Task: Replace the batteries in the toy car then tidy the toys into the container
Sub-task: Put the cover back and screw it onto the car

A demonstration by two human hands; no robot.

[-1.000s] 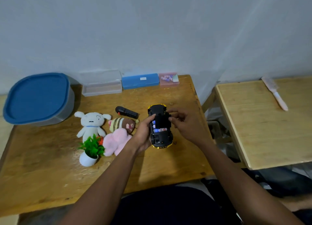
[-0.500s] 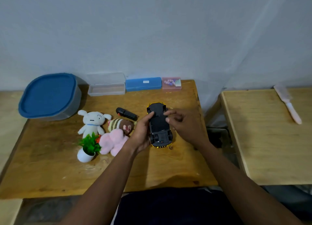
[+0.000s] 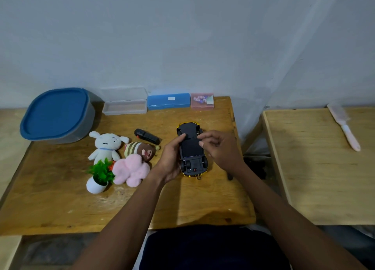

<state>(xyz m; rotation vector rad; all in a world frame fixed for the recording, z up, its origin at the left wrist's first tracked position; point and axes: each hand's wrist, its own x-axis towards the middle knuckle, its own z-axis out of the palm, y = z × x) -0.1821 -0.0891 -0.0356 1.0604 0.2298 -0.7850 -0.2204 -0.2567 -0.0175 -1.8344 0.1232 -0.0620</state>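
Black underside up, the car (image 3: pixel 191 148) lies inverted on the table (image 3: pixel 60 198), near its right edge and between the two hands. I judge it is set this way so the battery bay faces the person. The left hand (image 3: pixel 170 162) grasps the car along its left flank with the thumb across the chassis, evidently to brace it against sliding while the other hand works. The right hand (image 3: pixel 221 150) sits over the car's right side, its fingers (image 3: pixel 205 135) curled with the tips close together at the chassis. I cannot tell whether they pinch a small part or only press there. The underside reads as flat, so the cover appears seated, though its fastening is too small to confirm. A black tool (image 3: pixel 147 137) lies just left of the car, within reach. Three plush toys, white (image 3: pixel 105 146), brown (image 3: pixel 140 150) and pink (image 3: pixel 130 170), and a potted plant (image 3: pixel 99 176) are grouped left of the hands, none yet stowed. The container (image 3: pixel 89 117) stands at the far left corner with its blue lid (image 3: pixel 54 113) on, so it must be opened before tidying. My assessment: the battery stage is near its end and tidying has not begun.
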